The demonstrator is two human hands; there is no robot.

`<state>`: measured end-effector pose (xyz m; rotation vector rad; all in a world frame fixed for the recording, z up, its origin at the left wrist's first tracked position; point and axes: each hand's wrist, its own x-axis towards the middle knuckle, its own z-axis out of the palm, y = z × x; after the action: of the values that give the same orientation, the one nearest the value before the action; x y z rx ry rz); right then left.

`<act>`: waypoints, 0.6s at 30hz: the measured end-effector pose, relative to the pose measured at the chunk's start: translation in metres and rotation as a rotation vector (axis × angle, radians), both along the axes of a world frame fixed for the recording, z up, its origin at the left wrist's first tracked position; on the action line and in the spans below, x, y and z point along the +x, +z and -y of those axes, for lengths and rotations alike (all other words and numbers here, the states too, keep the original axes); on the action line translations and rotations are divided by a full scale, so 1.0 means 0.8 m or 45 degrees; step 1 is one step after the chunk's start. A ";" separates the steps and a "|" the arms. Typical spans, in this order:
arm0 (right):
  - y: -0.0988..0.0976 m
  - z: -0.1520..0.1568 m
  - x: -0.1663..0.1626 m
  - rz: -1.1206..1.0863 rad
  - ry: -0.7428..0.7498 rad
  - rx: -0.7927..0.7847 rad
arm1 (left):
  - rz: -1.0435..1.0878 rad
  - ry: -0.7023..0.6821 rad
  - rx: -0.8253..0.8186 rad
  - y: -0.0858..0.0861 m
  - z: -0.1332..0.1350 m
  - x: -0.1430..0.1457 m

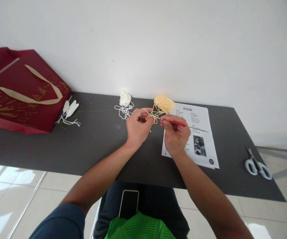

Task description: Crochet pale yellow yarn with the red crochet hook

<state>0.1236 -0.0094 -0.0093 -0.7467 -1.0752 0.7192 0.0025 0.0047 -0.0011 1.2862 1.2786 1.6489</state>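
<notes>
My left hand [136, 127] is closed in a pinch on a small orange crochet piece and the pale yellow strand [151, 114] running from it. My right hand [175, 134] grips a red-handled crochet hook [183, 124], its tip pointing left into the work and its metal end sticking out to the right. The strand leads up to a pale yellow yarn ball [164, 103] lying on the dark table [98, 146] just beyond my hands. Both hands hover over the table's middle.
A printed instruction sheet [200, 132] lies under my right hand. White yarn [125, 99] sits left of the yellow ball, white pieces [70, 111] near a red gift bag [21, 91]. Scissors [257, 164] lie at the right edge. A phone [128, 203] rests on my lap.
</notes>
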 end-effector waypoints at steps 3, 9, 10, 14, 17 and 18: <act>0.000 0.002 0.001 0.124 -0.070 0.047 | -0.066 0.063 0.061 0.001 0.002 0.000; 0.000 0.004 0.003 0.322 -0.149 0.191 | -0.206 0.130 0.188 0.005 0.006 -0.001; 0.000 0.004 0.003 0.350 -0.154 0.214 | -0.207 0.137 0.187 0.005 0.006 -0.002; -0.001 0.008 0.005 0.486 -0.143 0.310 | -0.035 0.102 0.045 0.002 0.001 -0.001; -0.004 0.009 0.006 0.604 -0.151 0.358 | 0.272 -0.019 -0.107 0.003 -0.004 0.000; -0.006 0.008 0.007 0.632 -0.157 0.369 | 0.373 -0.058 -0.142 0.004 -0.005 0.001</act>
<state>0.1293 -0.0162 -0.0137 -0.7497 -1.5297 0.2622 0.0032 0.0090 0.0020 0.9597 1.1368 1.6388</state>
